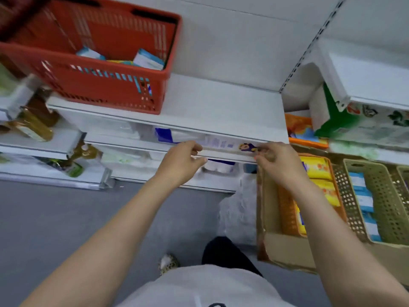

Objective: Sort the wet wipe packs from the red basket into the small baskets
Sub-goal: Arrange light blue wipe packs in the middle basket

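White shop shelving fills the view above a grey floor (55, 218); we're standing at it, both arms out. Our left hand (179, 162) and right hand (278, 162) hold one wet wipe pack (223, 147) between them at the shelf edge (199, 124), each end pinched by thumb and curled fingers. The pack is white with purple print and a cartoon figure near the right hand. Up and left of the left hand, the red basket (106, 87) sits on the shelf top with a few blue-and-white packs (148, 59) still inside. Just right of and below the right hand, a cardboard box (287, 251) holds the small baskets: an orange basket (287, 209) with yellow packs (318, 176), then a beige basket (385, 196) with blue-and-white packs (363, 196). Far left of the left hand, amber bottles (33, 125) lie on lower shelves.
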### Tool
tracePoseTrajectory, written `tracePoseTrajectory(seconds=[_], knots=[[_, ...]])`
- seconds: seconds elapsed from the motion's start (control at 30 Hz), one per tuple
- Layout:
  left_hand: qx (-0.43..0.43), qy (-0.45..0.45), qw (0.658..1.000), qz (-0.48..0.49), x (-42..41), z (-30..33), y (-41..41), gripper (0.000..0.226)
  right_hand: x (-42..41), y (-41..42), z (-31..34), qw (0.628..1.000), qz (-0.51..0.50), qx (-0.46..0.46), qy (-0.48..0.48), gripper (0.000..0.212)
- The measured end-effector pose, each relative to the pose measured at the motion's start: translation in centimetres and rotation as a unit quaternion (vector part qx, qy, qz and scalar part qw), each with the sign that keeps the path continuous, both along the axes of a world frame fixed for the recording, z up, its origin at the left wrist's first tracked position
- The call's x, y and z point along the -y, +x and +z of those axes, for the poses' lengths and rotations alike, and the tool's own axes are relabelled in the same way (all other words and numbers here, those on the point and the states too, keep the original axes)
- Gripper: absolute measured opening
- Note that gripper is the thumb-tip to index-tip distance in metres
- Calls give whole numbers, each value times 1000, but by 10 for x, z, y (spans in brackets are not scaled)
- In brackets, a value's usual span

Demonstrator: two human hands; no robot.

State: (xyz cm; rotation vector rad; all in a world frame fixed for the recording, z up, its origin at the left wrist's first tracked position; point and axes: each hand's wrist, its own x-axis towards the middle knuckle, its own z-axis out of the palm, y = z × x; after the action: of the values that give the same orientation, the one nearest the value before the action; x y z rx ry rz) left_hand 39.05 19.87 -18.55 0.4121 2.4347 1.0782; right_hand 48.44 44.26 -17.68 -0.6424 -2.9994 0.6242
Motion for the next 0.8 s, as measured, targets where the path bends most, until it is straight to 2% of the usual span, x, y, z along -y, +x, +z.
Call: tracePoseTrajectory(seconds=[0.2, 0.37, 0.43, 0.63, 0.73, 0.8], knots=[[-140, -33, 988, 62, 105, 40, -83, 31, 111, -108, 51, 990, 133, -39, -6, 38], [-271, -24, 955, 120, 154, 58, -172, 41, 164, -226, 77, 976, 168, -136, -29, 36], [-299, -14, 945, 134, 167, 65, -211, 42, 181, -276, 81, 972, 179, -148, -38, 35], [-239, -18, 961, 140, 191, 62, -317, 44, 205, -400, 74, 972, 210, -86, -53, 37], [-187, -84, 969, 141, 200, 50, -353, 49, 207, -451, 52, 974, 225, 31, -21, 43], [-146, -104, 975, 132, 201, 44, -373, 52, 212, -478, 33, 960, 247, 130, -14, 52]])
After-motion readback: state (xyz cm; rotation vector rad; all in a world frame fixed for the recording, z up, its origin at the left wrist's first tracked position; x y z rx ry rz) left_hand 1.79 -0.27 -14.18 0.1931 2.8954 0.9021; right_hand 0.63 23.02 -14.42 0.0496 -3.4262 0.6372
